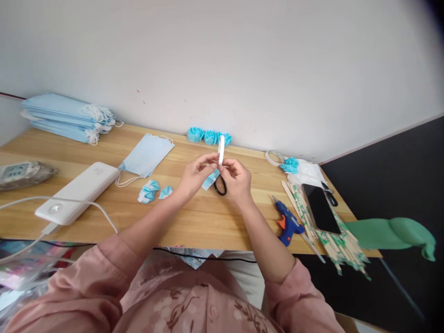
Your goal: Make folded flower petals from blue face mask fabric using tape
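Both my hands meet over the middle of the wooden table, pinching at the lower end of a narrow roll of white tape (221, 149) seen edge-on. The fingers of my left hand (198, 175) close in from one side, and those of my right hand (237, 178) from the other. Just below the hands lie a piece of light blue mask fabric (210, 180) and a black loop like a scissors handle (220, 186). Behind the roll, three blue fabric flowers (210, 137) stand in a row by the wall. Small folded blue pieces (149, 191) rest left of my left hand.
On the left are a stack of blue face masks (65, 118), a single mask (148, 155) and a white power bank (78, 192) with its cable. To the right lie a blue glue gun (288, 223), wrapped chopsticks (342, 247), a black phone (321, 208) and a green balloon-like object (391, 233).
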`<state>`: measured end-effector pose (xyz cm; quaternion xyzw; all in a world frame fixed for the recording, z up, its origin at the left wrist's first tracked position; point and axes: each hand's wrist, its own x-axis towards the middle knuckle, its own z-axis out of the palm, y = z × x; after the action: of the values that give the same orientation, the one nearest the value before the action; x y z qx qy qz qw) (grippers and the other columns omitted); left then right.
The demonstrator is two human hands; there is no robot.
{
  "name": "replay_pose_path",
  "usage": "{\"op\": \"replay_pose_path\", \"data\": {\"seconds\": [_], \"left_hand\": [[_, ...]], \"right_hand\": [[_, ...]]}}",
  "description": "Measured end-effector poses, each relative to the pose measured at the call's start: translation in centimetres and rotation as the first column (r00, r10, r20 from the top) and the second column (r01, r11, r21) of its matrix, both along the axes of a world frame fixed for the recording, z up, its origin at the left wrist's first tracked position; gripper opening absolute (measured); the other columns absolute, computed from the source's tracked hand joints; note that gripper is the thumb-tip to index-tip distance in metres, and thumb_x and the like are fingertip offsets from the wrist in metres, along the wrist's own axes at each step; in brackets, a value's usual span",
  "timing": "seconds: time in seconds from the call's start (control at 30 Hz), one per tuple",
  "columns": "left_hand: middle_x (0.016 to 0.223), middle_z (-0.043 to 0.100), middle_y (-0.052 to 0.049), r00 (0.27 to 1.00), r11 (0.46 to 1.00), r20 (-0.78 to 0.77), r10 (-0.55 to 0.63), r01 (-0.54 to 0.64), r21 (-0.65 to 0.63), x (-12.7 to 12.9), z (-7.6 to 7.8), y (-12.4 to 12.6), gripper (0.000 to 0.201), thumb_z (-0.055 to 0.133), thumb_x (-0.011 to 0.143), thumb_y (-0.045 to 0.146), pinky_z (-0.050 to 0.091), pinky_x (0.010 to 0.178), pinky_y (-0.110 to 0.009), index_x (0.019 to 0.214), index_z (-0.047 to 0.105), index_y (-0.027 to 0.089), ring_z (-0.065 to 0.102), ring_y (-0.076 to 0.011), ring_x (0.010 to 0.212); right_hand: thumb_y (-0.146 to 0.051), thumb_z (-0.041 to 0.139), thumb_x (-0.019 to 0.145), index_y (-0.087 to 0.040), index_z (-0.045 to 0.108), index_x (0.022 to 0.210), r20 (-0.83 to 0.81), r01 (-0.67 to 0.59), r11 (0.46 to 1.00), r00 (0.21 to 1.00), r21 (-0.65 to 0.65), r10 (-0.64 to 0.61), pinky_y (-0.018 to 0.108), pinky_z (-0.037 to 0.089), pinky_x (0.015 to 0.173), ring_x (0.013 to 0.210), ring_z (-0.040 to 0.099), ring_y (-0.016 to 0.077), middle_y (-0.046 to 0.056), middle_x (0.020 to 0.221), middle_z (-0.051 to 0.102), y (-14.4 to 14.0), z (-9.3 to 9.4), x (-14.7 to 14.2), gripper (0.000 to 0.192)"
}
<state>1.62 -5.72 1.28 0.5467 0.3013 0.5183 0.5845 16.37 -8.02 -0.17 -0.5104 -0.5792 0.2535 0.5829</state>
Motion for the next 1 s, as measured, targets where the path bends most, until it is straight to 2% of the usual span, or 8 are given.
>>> {"op": "replay_pose_path", "data": {"seconds": [0.1,0.17,0.33,0.5,0.6,0.73,0.9,1.0], "left_hand": [[0.096,0.07,-0.004,0.995,0.995,0.026,0.094,-0.093,-0.03,0.0,0.1,0.0,0.022,0.07,0.078,0.035,0.048,0.085,-0.03,0.094,0.068,0.019,0.063,-0.0164,0.089],[0.084,0.068,-0.002,0.995,0.994,0.015,0.098,-0.097,-0.054,0.0,0.1,-0.1,0.02,0.072,0.078,0.038,0.047,0.08,-0.029,0.082,0.068,0.018,0.061,-0.0147,0.08],[0.075,0.067,-0.001,1.0,0.993,0.011,-0.009,0.011,-0.118,0.3,-0.1,-0.4,0.023,0.076,0.074,0.042,0.047,0.076,-0.029,0.077,0.072,0.019,0.059,-0.0147,0.073],[0.072,0.065,-0.002,0.988,0.972,0.113,-0.107,0.128,-0.198,0.4,-0.4,-0.3,0.026,0.077,0.073,0.043,0.047,0.073,-0.029,0.08,0.073,0.019,0.058,-0.0138,0.069],[0.069,0.062,-0.002,0.969,0.949,0.182,-0.166,0.207,-0.239,0.4,-0.2,-0.4,0.027,0.078,0.074,0.044,0.046,0.07,-0.029,0.076,0.071,0.017,0.057,-0.0133,0.067],[0.067,0.06,-0.001,0.954,0.93,0.229,-0.192,0.251,-0.267,0.4,0.0,-0.5,0.031,0.079,0.072,0.043,0.045,0.068,-0.028,0.068,0.065,0.016,0.056,-0.0119,0.065],[0.073,0.061,0.0,0.975,0.964,0.202,-0.096,0.141,-0.225,0.3,-0.2,-0.2,0.02,0.079,0.072,0.033,0.046,0.07,-0.026,0.07,0.067,0.017,0.055,-0.0106,0.069],[0.081,0.063,0.0,0.977,0.978,0.202,-0.064,0.102,-0.181,0.2,-0.2,-0.2,0.016,0.079,0.07,0.028,0.048,0.07,-0.025,0.068,0.066,0.018,0.055,-0.0096,0.073]], "right_hand": [[-0.039,0.068,0.083,-0.024,0.065,0.091,0.011,0.082,0.994,0.996,0.069,-0.083,0.033,0.057,0.086,0.087,0.072,0.0182,0.002,0.093,0.075,-0.2,-0.7,-0.1,0.017],[-0.038,0.066,0.085,-0.024,0.066,0.09,0.065,0.14,0.985,0.987,0.097,-0.146,0.035,0.057,0.086,0.088,0.072,0.0193,0.003,0.093,0.075,-0.4,-0.8,0.0,0.015],[-0.034,0.059,0.09,-0.026,0.067,0.093,0.246,0.174,0.973,0.947,0.154,-0.209,0.038,0.055,0.09,0.093,0.069,0.0208,0.004,0.099,0.075,-0.9,-0.3,0.1,0.011],[-0.027,0.055,0.092,-0.027,0.066,0.091,0.349,0.169,0.949,0.901,0.265,-0.257,0.041,0.051,0.097,0.104,0.067,0.0222,0.005,0.105,0.074,-0.8,-0.1,0.1,0.01],[-0.023,0.054,0.092,-0.027,0.066,0.091,0.395,0.142,0.933,0.877,0.33,-0.273,0.04,0.052,0.096,0.104,0.068,0.022,0.006,0.104,0.075,-0.8,-0.1,0.2,0.012],[-0.019,0.054,0.092,-0.027,0.065,0.092,0.439,0.102,0.91,0.851,0.401,-0.289,0.038,0.053,0.094,0.104,0.069,0.0209,0.006,0.104,0.075,-1.0,0.0,0.1,0.014],[-0.021,0.053,0.093,-0.027,0.066,0.093,0.436,0.092,0.938,0.868,0.335,-0.24,0.041,0.051,0.099,0.108,0.068,0.0219,0.006,0.109,0.074,-1.0,0.0,0.0,0.014],[-0.02,0.053,0.094,-0.028,0.066,0.099,0.433,0.054,0.939,0.877,0.339,-0.207,0.042,0.049,0.103,0.112,0.066,0.0219,0.006,0.113,0.073,-1.0,-0.2,-0.1,0.016]]}}
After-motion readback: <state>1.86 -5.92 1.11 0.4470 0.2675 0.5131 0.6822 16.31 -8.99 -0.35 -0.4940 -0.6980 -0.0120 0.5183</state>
